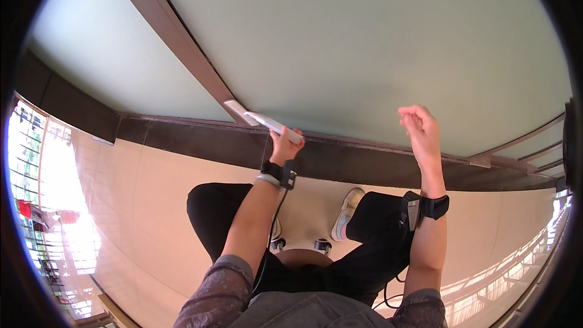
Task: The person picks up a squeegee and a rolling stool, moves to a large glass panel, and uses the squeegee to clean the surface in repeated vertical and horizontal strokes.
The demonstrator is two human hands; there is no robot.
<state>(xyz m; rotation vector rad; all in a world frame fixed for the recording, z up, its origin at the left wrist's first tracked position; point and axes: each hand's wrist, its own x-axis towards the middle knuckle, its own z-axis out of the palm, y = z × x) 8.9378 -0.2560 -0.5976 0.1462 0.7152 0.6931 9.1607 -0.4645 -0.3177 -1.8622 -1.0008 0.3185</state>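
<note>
My left hand (286, 146) grips a slim white tapered tool (273, 125) near its right end; its exact kind cannot be told. The tool's narrow left end lies at a pale rectangular plate (241, 112) at the foot of a brown metal upright (177, 38); whether they touch is unclear. Further right, my right hand (421, 132) is raised before a large frosted glass panel (364, 54). Its fingers are loosely curled and I see nothing in them. Both wrists wear black strapped devices with cables.
A dark base ledge (214, 146) runs below the panels, above a beige floor (150, 200). I sit with knees apart on a brown seat (303, 257), with casters (322, 246) in front. My shoe (348, 214) is near the ledge. Bright windows (50, 155) are at left.
</note>
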